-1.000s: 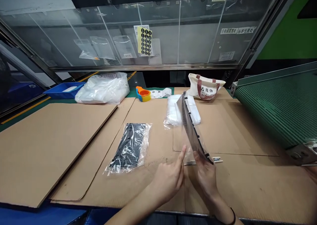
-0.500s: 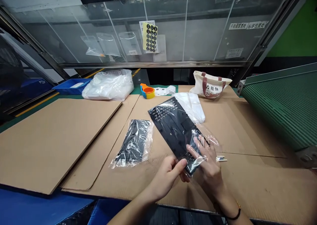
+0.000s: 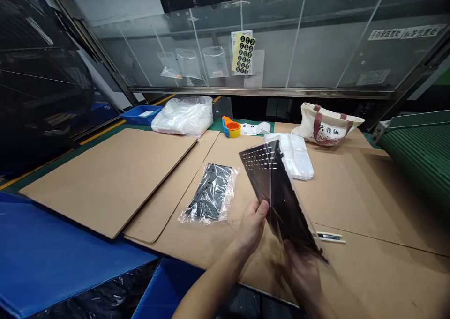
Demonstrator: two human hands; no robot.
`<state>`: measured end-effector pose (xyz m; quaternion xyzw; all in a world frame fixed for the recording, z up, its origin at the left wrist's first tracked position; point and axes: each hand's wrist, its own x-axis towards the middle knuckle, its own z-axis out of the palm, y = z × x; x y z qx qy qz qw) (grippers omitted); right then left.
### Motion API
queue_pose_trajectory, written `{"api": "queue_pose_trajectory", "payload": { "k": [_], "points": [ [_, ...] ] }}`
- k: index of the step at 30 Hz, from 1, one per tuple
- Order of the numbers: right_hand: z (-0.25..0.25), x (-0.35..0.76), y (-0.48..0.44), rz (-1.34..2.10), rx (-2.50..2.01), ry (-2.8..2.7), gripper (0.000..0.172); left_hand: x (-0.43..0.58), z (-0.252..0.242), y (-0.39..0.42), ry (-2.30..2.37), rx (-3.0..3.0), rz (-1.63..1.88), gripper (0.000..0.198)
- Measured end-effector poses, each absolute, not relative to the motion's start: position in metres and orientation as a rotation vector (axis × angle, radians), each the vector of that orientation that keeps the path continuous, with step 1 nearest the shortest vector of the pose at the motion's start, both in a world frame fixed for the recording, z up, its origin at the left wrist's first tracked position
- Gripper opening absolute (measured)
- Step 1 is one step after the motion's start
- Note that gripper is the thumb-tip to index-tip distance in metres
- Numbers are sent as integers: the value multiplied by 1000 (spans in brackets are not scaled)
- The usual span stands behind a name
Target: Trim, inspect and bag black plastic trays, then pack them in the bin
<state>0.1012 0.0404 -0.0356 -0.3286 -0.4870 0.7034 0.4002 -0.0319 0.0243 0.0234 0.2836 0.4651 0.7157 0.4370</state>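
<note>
Left hand (image 3: pixel 251 230): fingers curled narrow, thumb pressed up against the lower edge of the panel, holding it.
Right hand (image 3: pixel 302 279): blurred by motion at the panel's lower end; whether its fingers stood wide or narrow could not be told.
Black perforated panel (image 3: pixel 277 192): sealed in a clear plastic bag, tilted up between both hands, above the near part of the cardboard sheet.
Cardboard sheet (image 3: pixel 355 272): lay flat beneath the hands.
Second bagged black panel (image 3: pixel 211 195): lay flat on the cardboard sheet, left of the hands.
White bagged stack (image 3: pixel 294 156): lay on the cardboard sheet, behind the raised panel.
Canvas tote bag (image 3: pixel 326 124): stood at the far edge of the cardboard sheet, with maroon handles.
Orange-and-blue plastic cups (image 3: pixel 231 127): sat just beyond the far edge of the cardboard sheet, beside a printed label strip (image 3: pixel 255 128).
Green conveyor (image 3: pixel 418 162): ran along the right of the cardboard sheet.
</note>
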Motion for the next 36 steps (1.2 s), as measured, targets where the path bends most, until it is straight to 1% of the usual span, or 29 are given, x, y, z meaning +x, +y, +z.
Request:
{"api": "queue_pose_trajectory", "payload": {
  "k": [3,7,8,10,12,15,17,19,21,24,27,29,30,34,36],
  "points": [
    [-28,89,35,1912,-855,-1181,36,-32,27,21,1224,580,1827,61],
    [-13,90,40,2287,-727,-1354,41,-77,31,-8,1393,568,1874,43],
    [-12,92,42,2364,-696,-1384,42,-94,33,-17,1452,551,1858,41],
    [-14,100,47,2446,-687,-1382,43,-132,41,-33,1673,521,1746,48],
    [-20,108,50,2457,-730,-1331,42,-166,48,-43,1863,540,1617,55],
    [-29,115,51,2447,-775,-1242,39,-203,52,-45,2177,644,1281,60],
    [-32,117,50,2447,-775,-1208,38,-214,48,-41,2313,681,1095,57],
    [-32,116,49,2443,-777,-1185,38,-215,41,-37,2415,680,1023,48],
    [-33,116,48,2432,-788,-1165,39,-207,33,-34,2620,723,947,40],
    [-36,114,48,2408,-801,-1148,39,-183,23,-30,2966,1039,622,48],
    [-38,114,48,2388,-807,-1160,38,-162,15,-22,2930,1297,216,62],
    [-38,116,47,2379,-806,-1193,37,-157,11,-15,2862,1266,37,71],
    [-37,117,47,2377,-800,-1212,36,-157,8,-13,2857,1233,-32,72],
    [-29,126,52,2334,-755,-1282,37,-166,5,-9,2900,1175,-120,64],
    [-21,135,58,2244,-751,-1370,35,-166,8,-8,2933,1267,-136,64]
  ]
}}
